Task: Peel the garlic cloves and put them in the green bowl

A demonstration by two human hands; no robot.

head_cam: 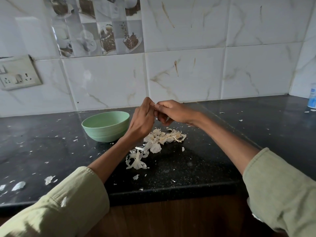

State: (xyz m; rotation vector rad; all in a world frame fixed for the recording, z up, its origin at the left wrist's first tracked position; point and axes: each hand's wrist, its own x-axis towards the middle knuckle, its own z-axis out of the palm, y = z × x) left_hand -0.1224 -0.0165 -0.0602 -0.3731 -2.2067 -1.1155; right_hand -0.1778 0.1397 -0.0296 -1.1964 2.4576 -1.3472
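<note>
My left hand (142, 119) and my right hand (172, 112) meet in the air above the black counter, fingertips together. Both pinch a small garlic clove (155, 104), of which only a pale sliver shows between the fingers. The green bowl (106, 126) stands on the counter just left of my left hand; its inside is hidden from this angle. Below the hands lies a pile of white garlic skins and cloves (164, 137), with more papery peel (136, 162) nearer to me.
Bits of garlic skin are scattered over the black counter (196, 165), several at the left front edge. A white and blue bottle (312, 98) stands at the far right by the tiled wall. A switch socket (18, 74) sits on the wall at left.
</note>
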